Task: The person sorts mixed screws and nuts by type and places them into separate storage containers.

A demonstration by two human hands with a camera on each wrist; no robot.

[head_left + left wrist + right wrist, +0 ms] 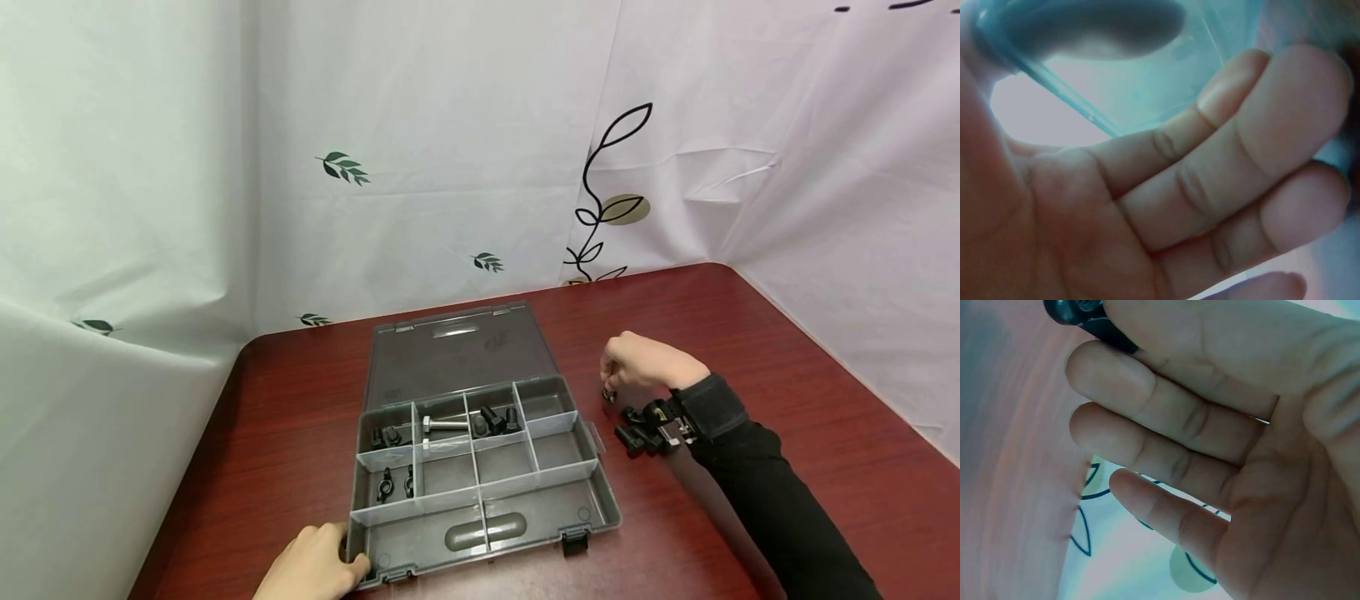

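Note:
A grey plastic compartment box (551, 540) lies with its lid (457, 354) folded back. At its front left corner my left hand (309, 565) grips the wall, thumb at the front and fingers along the side. To the right of the box, my right hand (641, 362) pinches a black wing nut (1079, 311) between thumb and index finger, low over the table. The other fingers stretch out loosely beneath it in the right wrist view. Two black wing nuts (386, 485) sit in a left compartment. Short black bolts (492, 419) and a silver bolt (446, 424) occupy the back row.
Several black bolts (633, 442) lie in a group on the red-brown table (765, 350), beside the right wrist. A black latch (575, 543) sticks out at the box's front. White patterned cloth (450, 150) hangs behind and at both sides.

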